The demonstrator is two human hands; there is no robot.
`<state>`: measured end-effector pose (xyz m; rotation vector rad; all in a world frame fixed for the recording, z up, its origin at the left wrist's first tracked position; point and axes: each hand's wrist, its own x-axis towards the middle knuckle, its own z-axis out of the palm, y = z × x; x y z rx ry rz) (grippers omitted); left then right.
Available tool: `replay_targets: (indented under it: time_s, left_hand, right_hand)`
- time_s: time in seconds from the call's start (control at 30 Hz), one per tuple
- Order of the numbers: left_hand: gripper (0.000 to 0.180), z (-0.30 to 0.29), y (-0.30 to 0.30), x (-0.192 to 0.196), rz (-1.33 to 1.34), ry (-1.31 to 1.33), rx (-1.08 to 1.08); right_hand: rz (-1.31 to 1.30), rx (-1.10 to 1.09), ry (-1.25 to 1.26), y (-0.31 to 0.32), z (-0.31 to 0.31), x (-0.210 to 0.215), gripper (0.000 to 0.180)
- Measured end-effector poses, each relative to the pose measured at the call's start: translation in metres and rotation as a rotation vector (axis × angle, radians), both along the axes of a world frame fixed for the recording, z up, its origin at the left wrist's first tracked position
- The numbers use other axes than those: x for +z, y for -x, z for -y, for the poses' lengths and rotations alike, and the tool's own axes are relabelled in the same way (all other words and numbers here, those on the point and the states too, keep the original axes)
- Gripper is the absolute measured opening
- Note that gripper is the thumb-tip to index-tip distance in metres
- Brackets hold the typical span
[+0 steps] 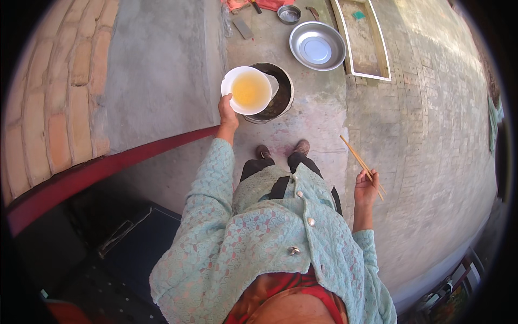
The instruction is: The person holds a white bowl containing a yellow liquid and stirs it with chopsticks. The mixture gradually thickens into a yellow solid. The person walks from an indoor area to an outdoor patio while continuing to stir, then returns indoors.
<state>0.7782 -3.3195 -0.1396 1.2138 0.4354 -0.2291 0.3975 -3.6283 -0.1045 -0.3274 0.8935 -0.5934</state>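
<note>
My left hand (227, 112) grips the rim of a white bowl (225, 81) and holds it out ahead of me. A clear yellow liquid (248, 90) lies in the bowl. Partly behind the bowl, a dark round pot (283, 97) stands on the ground, and a white edge shows inside it next to the bowl. What else the pot holds is too dark to tell. Out to my right side, my right hand (367, 186) is closed around a pair of wooden chopsticks (353, 154), whose longer ends point forward and left.
Beyond the pot are a wide metal basin (295, 47), a small metal bowl (290, 15) and a grey block (243, 28). A white-edged frame (386, 48) lies at the far right. A concrete wall (156, 70) and a red strip (162, 142) run along my left.
</note>
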Motion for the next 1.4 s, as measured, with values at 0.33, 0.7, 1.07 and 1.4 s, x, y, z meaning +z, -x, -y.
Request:
replay_targets:
  time_s: [0.33,0.7,1.07,1.4]
  left_hand:
    - [0.034,-0.004,-0.005,0.0,0.0,-0.037,0.015]
    - [0.034,-0.023,-0.008,0.0,0.14,-0.154,-0.037]
    - [0.034,-0.023,-0.016,0.016,0.227,-0.247,-0.052]
    - [0.033,-0.015,-0.024,0.028,0.282,-0.333,-0.099]
  right_hand:
    - [-0.008,-0.026,-0.031,0.01,-0.007,-0.006,0.022]
    - [0.023,0.03,-0.039,0.007,-0.005,-0.013,0.022]
    - [0.092,0.075,-0.056,0.006,-0.003,-0.014,0.024]
    - [0.017,0.032,-0.056,0.006,-0.006,-0.015,0.023]
